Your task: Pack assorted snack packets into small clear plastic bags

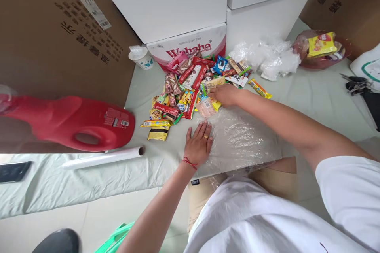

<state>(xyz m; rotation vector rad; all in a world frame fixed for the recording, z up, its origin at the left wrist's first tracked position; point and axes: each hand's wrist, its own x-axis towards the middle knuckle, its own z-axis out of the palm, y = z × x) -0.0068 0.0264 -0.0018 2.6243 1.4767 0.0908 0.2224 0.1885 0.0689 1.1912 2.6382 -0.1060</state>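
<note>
The left hand [198, 144] lies palm down with fingers extended at the left edge of a clear sheet [246, 134], gripping nothing visible. The right hand [225, 95] curls its fingers at the near right side of the snacks [194, 77], mid-desk [166, 158]; whether it grips one, I cannot tell. A Wahaha box [160, 53] blocks the far side. A cup [145, 63], red bottle [68, 114] and roll [103, 157] lie left; crumpled plastic [267, 61] and a bowl [317, 64], far right.

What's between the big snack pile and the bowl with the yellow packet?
Crumpled clear plastic lies between the snack pile and the bowl, as the head view shows.
</note>
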